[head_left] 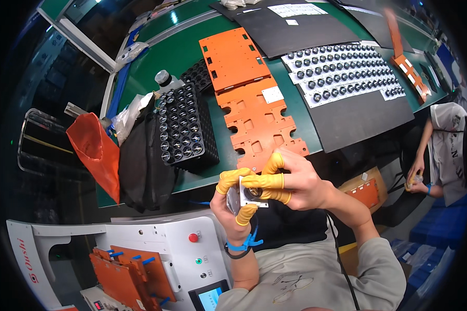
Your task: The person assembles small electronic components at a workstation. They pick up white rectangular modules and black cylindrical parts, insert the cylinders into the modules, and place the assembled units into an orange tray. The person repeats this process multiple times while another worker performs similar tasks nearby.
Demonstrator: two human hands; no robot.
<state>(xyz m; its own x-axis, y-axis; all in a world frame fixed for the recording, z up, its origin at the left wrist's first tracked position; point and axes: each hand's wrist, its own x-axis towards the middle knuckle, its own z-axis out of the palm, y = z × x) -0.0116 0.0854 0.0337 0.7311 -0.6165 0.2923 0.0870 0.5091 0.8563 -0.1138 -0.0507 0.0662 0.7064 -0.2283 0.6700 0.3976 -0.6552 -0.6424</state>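
Note:
In front of my body, both hands hold one small white board [242,193] with a dark round part [253,193] on it. My left hand [224,213], in yellow finger cots, pinches the board at its left side, thumb below and fingers above. From the right, my right hand [302,186], also in yellow finger cots, has its fingers closed around the dark round part. Just beyond my hands, an orange fixture plate [257,116] with cutouts lies on the green table. My fingers partly cover the held piece.
A stack of black trays [205,137] with round, shiny-topped parts stands left of the fixture. Rows of white boards with black round parts [342,70] lie on a black sheet [358,124] at right. A white machine [179,241] sits at lower left; another person [446,150] is at far right.

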